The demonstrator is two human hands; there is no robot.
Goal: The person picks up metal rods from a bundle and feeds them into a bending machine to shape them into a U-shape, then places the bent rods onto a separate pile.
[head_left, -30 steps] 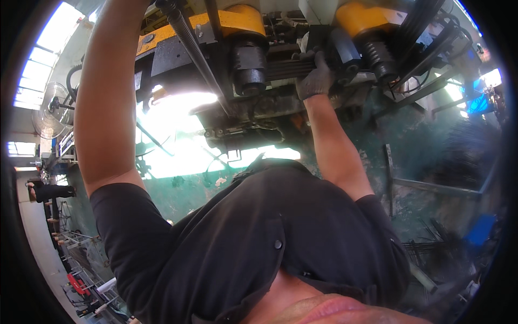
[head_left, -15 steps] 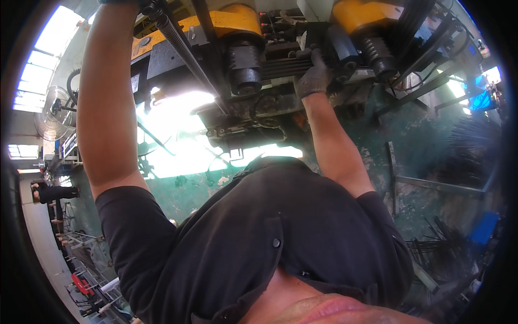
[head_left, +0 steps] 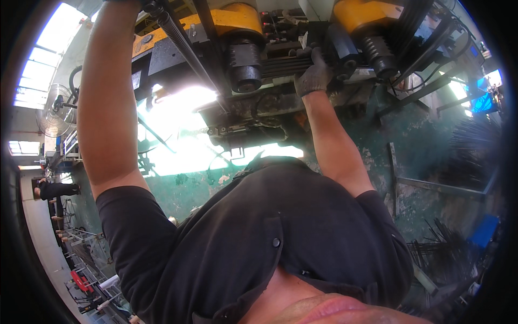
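My right hand [head_left: 314, 76], in a grey work glove, is up at the machine with its fingers closed round several thin dark metal rods [head_left: 283, 66]. The thumb points upward, and the fingertips show above the rods. To its left stands a ridged black cylinder [head_left: 246, 67] under a yellow arm [head_left: 236, 19]; on its right is a black block [head_left: 342, 48]. My left arm reaches up past the upper edge, where only a dark sliver of the gloved left hand [head_left: 120, 1] shows; its fingers are out of view. Close by is a long spring on a rod [head_left: 174, 38].
A second ridged black cylinder [head_left: 377, 54] hangs under another yellow arm [head_left: 367, 13]. A metal frame [head_left: 437, 184] and bundles of thin rods [head_left: 445, 251] lie on the right. A fan [head_left: 56, 110] and, farther off, a person in dark clothes [head_left: 58, 189] are at left.
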